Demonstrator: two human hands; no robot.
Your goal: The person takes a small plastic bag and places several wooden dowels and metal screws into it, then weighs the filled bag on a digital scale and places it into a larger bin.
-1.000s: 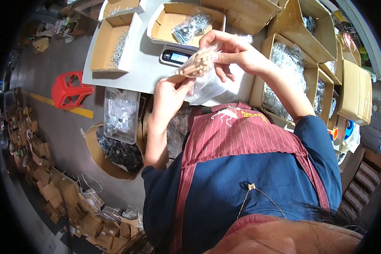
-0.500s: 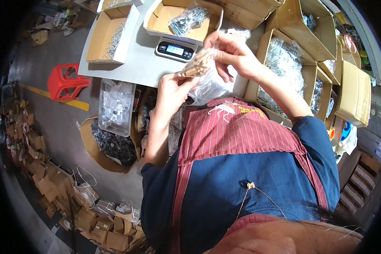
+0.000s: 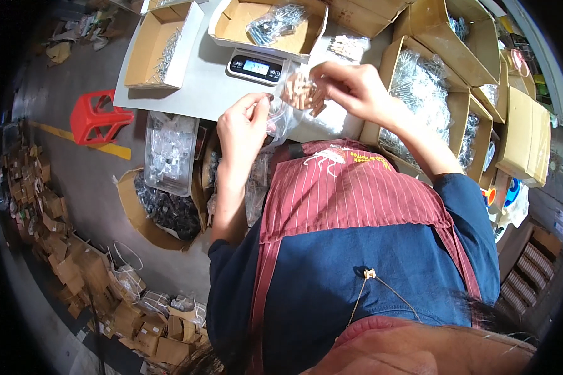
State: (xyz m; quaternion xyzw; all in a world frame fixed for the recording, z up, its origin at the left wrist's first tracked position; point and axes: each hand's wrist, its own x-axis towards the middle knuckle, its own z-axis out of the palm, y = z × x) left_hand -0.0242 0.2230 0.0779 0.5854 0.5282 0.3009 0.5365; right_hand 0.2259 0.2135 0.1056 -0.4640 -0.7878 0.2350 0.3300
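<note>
My right hand (image 3: 358, 90) pinches the edge of a small clear bag of wooden dowels (image 3: 300, 94), held over the table's near edge. Just left of it, my left hand (image 3: 241, 128) is closed on a limp clear plastic bag (image 3: 283, 122), which hangs between the two hands. Whether the dowel bag is partly inside that limp bag I cannot tell. Behind my hands stands a digital scale (image 3: 254, 67) with a lit display. A cardboard tray (image 3: 228, 28) beyond it holds bagged metal hardware (image 3: 275, 26). Another packet of dowels (image 3: 348, 47) lies to its right.
An open box of loose screws (image 3: 145, 53) stands at the table's left. Cartons of bagged hardware (image 3: 416, 94) crowd the right side. Below the table's left edge are a clear plastic bin (image 3: 169, 153), a carton of dark parts (image 3: 128, 197) and a red stool (image 3: 100, 117).
The dowel bag has left my left hand's grip and now hangs from my right hand. My left hand has lowered slightly and grips the limp clear bag. More of the table behind shows.
</note>
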